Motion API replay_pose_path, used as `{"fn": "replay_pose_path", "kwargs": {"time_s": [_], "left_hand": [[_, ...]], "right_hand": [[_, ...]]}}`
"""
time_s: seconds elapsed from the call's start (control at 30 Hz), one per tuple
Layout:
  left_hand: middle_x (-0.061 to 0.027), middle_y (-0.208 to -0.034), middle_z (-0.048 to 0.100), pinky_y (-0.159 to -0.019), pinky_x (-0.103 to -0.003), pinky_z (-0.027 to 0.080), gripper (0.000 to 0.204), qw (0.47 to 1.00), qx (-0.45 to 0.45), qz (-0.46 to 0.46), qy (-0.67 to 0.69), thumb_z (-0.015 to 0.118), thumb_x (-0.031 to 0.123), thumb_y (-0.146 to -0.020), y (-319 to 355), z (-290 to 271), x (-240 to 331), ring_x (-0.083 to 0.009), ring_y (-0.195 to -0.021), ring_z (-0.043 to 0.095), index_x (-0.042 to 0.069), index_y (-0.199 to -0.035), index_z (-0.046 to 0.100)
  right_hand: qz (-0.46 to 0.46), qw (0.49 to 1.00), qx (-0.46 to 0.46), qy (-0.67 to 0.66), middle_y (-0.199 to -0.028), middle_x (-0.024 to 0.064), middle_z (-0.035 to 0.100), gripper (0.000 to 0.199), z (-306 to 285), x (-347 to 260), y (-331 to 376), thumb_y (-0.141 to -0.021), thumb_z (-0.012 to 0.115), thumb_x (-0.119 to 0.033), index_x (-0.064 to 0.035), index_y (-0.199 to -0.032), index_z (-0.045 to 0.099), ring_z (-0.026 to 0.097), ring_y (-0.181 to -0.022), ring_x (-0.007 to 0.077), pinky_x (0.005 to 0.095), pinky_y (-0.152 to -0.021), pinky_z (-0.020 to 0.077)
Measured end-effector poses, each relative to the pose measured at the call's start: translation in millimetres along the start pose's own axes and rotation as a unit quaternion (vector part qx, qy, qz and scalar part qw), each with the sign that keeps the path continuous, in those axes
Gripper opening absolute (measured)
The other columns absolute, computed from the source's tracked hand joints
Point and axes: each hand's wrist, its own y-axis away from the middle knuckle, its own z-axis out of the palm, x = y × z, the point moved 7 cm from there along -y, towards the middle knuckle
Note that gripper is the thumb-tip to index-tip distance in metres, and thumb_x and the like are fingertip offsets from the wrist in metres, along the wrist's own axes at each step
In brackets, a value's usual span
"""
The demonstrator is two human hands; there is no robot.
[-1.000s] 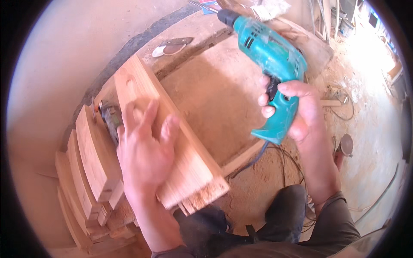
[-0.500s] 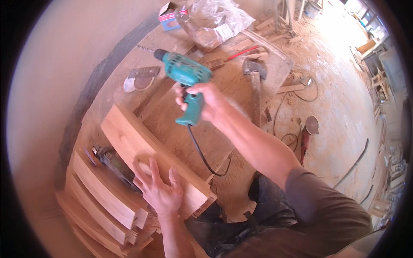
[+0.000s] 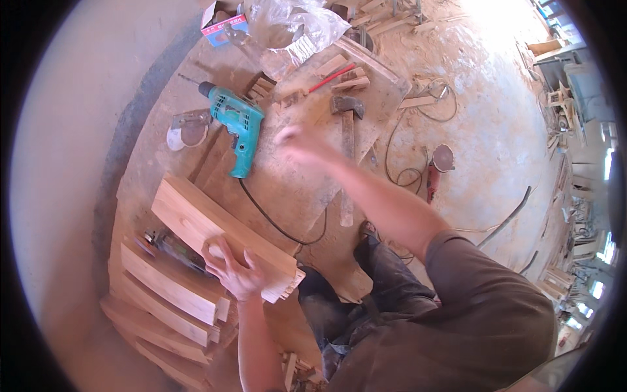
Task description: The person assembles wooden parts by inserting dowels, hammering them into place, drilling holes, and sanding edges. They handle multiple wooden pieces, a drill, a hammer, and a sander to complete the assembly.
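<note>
A thick, light-coloured wooden board (image 3: 196, 209) lies slanted in front of me. My left hand (image 3: 236, 271) rests against its near part with the fingers apart. Just beyond the board a teal power drill (image 3: 236, 121) lies on the dusty work surface (image 3: 287, 173); its bit points to the far left and a black cord trails from the handle. My right hand (image 3: 299, 142), apart from the drill and to its right, is smeared by motion, so its fingers are unclear. A hammer (image 3: 347, 127) with a wooden handle lies to the right of that hand.
Several curved wooden pieces (image 3: 166, 271) lie at the near left beside a partly hidden dark power tool (image 3: 176, 249). Farther off are a plastic bag (image 3: 294, 29), a small box (image 3: 223, 29) and a red stick (image 3: 331, 78). A red grinder (image 3: 436, 171) and cables lie on the floor at right.
My right hand has let go of the drill, which now lies on the work surface. The hand has moved clear to its right. My left hand stays on the board.
</note>
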Motion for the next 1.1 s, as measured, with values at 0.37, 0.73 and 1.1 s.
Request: {"fn": "replay_pose_path", "kwargs": {"time_s": [0.37,0.73,1.1], "left_hand": [[-0.0306,-0.155,0.028,-0.107,-0.062,0.039,0.067,0.999,-0.038,-0.006,0.005,0.059,0.042,-0.098,-8,4,-1,-0.0529,-0.132,0.038,0.005,-0.152,0.045],[-0.0289,-0.156,0.028,-0.097,-0.061,0.048,0.070,0.998,-0.043,-0.034,0.003,0.068,0.039,-0.091,-5,4,0,-0.0526,-0.123,0.042,0.010,-0.151,0.047],[-0.0252,-0.158,0.028,-0.110,-0.061,0.039,0.067,0.995,-0.042,-0.086,0.008,0.067,0.047,-0.093,3,7,-13,-0.0528,-0.132,0.038,0.021,-0.152,0.049]], "right_hand": [[0.001,0.864,0.208,0.459,-0.138,0.0118,0.061,0.038,-210,44,-13,-0.085,0.067,-0.007,-0.0170,-0.121,0.072,0.059,-0.128,0.0340,0.0477,-0.106,0.0470],[-0.021,0.974,0.210,0.076,-0.095,0.0101,0.074,0.032,-167,-6,59,-0.083,0.081,-0.012,-0.0007,-0.113,0.073,0.068,-0.085,0.0178,0.0330,-0.079,0.0531],[0.081,0.922,0.141,-0.350,-0.095,0.0117,0.073,0.024,33,-36,196,-0.093,0.071,-0.005,0.0061,-0.114,0.066,0.070,-0.076,0.0167,0.0302,-0.065,0.0554]]}}
